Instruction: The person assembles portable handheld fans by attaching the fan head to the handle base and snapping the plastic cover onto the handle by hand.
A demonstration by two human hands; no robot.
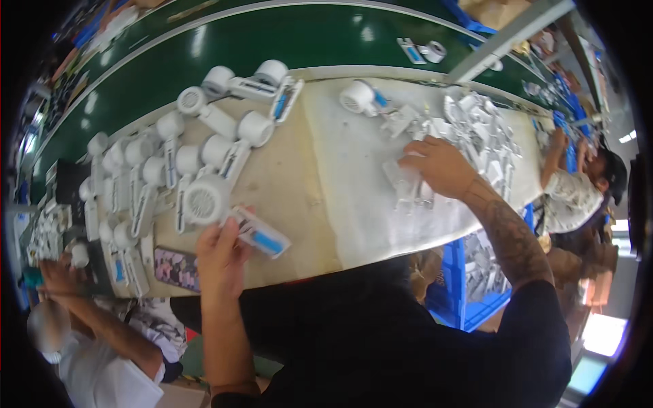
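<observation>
white fan (206,199): pinched in the left hand (221,253), over the near part of the desk (309,248); its round grille shows, and its handle points right, open along one face; whether it touches the desk i cannot tell.

blue insert (267,241): seated in that open handle, bare to view.

left hand: thumb and fingers closed on the fan where head meets handle.

right hand (442,166): fingers bent, reaching at the near left side of the loose white pieces (469,126); blur hides whether it pinches one, so i cannot tell.

done on the held fan: head and handle are joined and the insert is in place, as far as it shows.

left on the held fan: the handle looks unclosed, so i judge this one unfinished.

gathered fans (255,128): many, crowded together on the left part of the desk; several show open handles too, so these look only part done.

lone fan (357,96): beyond the right hand, apart from the gathered fans, with blue showing at its handle.

supply: the loose heap is large, and a blue crate (447,282) below the desk's edge holds more white parts; by this measure much is left.
</observation>
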